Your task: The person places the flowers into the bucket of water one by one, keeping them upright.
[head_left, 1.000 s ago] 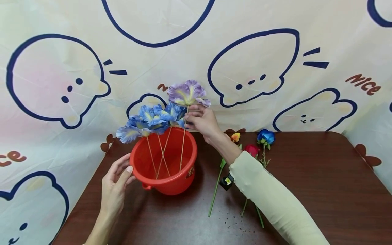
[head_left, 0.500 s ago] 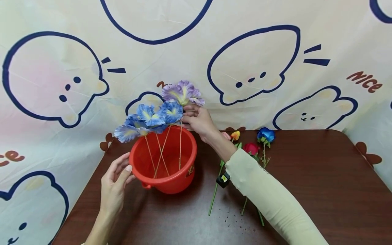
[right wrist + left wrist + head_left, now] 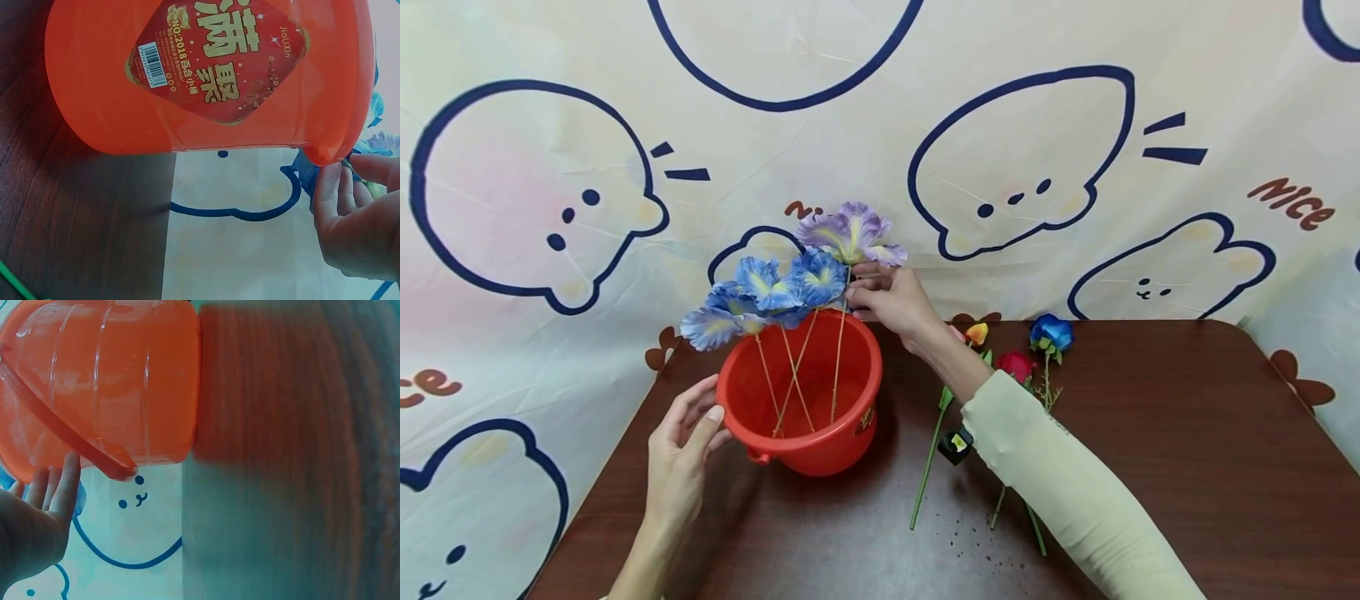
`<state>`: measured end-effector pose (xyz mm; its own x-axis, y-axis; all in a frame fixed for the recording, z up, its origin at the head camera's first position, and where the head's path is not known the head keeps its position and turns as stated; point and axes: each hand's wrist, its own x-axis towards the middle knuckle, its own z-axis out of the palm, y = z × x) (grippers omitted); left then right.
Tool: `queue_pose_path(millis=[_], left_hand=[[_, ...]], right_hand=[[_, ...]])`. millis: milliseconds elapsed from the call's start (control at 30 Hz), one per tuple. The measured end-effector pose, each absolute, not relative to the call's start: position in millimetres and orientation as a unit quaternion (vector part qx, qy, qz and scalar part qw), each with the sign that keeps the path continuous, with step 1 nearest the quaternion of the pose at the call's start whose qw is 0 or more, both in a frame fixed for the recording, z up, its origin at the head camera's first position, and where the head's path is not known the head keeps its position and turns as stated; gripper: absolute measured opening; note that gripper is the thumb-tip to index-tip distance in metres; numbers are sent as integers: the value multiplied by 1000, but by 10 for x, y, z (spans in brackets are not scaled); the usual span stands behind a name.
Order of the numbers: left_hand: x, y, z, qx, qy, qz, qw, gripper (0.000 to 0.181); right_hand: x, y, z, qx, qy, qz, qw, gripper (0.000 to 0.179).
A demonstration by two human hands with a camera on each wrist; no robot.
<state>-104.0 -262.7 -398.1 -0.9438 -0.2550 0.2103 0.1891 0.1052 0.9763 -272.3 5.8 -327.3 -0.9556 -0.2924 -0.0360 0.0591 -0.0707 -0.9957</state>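
Observation:
In the head view a red plastic bucket (image 3: 805, 454) stands on the table, tipped a little in the view. Several blue artificial flowers (image 3: 767, 287) lean in it, their thin stems crossing inside. My right hand (image 3: 895, 304) pinches the stem of a purple artificial flower (image 3: 853, 233) just under its bloom, and that stem reaches down into the bucket. My left hand (image 3: 681, 454) rests against the bucket's left outside, thumb at the rim. In the left wrist view the fingers (image 3: 64, 487) look fairly straight beside the bucket's handle (image 3: 62, 428).
Right of the bucket lie a red rose (image 3: 1017, 365), a blue rose (image 3: 1051, 335) and a yellow-orange flower (image 3: 977, 334) on the brown table (image 3: 1165, 433). Dark crumbs are scattered near the stems. A patterned cloth (image 3: 1000, 33) hangs behind.
My right hand has brought the purple flower slightly left, closer to the blue ones, and its stem's lower end has shifted left inside the bucket. My left hand has stayed at the rim.

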Motion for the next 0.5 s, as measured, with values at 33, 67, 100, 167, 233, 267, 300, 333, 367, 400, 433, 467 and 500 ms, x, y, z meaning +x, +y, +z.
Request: queue_pose_path(millis=[33,67,100,167,233,267,300,333,367,400,433,467,500], left_hand=[[-1039,-2628,-3983,23,-725,-669,166,45],[-1037,-2628,-3985,22,-724,-669,167,45],[-1035,-2629,-3987,22,-724,-669,167,44],[-1034,-2629,-3990,21,-725,-668,167,44],[-1033,-2629,-3994,20,-725,-668,167,43],[-1034,-2629,-3996,19,-727,-666,168,43],[-1036,-2629,-3997,18,-728,-665,169,43],[-1038,-2629,-3997,18,-728,-664,169,43],[-1040,-2630,-3997,17,-728,-664,170,42],[-1041,-2630,-3997,17,-728,-664,171,42],[-1042,-2630,-3998,18,-728,-664,171,42],[-1041,-2630,-3997,20,-728,-664,171,42],[-1040,-2630,-3997,22,-727,-665,170,42]], right_hand=[[-2718,64,-3270,-86,672,-725,123,36],[-2716,70,-3268,-84,673,-724,125,37],[-2712,76,-3264,-83,674,-723,127,37],[-2703,93,-3260,-82,676,-720,130,38],[-2694,115,-3256,-82,678,-718,132,37],[-2688,128,-3254,-82,679,-717,133,37],[-2682,141,-3254,-81,679,-717,135,37],[-2678,155,-3255,-81,678,-717,138,37],[-2673,169,-3256,-80,677,-717,141,37],[-2671,181,-3259,-80,676,-718,144,38],[-2667,192,-3262,-81,675,-719,148,38],[-2665,204,-3266,-82,672,-720,153,39],[-2663,214,-3273,-82,670,-720,159,39]])
